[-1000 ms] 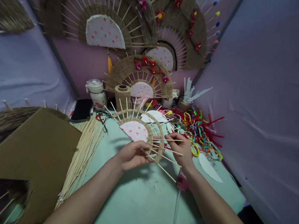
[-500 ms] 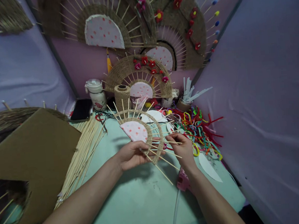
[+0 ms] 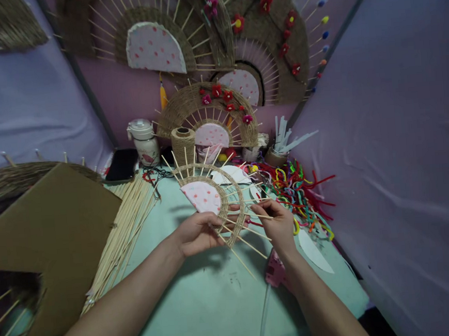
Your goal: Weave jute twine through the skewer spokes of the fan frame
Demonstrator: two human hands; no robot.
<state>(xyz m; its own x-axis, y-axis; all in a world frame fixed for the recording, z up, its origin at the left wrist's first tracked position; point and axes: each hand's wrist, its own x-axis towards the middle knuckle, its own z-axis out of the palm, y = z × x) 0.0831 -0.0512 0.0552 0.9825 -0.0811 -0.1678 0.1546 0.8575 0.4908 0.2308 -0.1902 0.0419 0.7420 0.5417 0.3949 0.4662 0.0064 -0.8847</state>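
A half-round fan frame [image 3: 202, 196] of thin wooden sticks is held up over the table, its centre covered in white cloth with pinkish-red dots. Two bands of twine [image 3: 240, 187] are woven across the sticks. My left hand [image 3: 198, 233] grips the frame from its lower left, thumb in front and fingers behind. At the right side, my right hand [image 3: 277, 223] pinches thumb and forefinger together beside the stick ends, close to the outer band. What lies in that pinch is too small to make out. Below the right wrist lies a pink glue gun [image 3: 274, 268] with a clear glue stick.
Loose sticks [image 3: 123, 233] and a brown cardboard piece [image 3: 55, 243] are on the left. Behind the frame stand a twine spool [image 3: 184, 144], a lidded jar [image 3: 145, 143] and a finished fan [image 3: 173, 107]. Colourful pipe cleaners [image 3: 300, 193] pile up at right, near a white paper piece [image 3: 314, 251].
My right hand has shifted slightly to the right, its fingers still pinched. The fan frame has tilted very slightly in my left hand, which stays in place.
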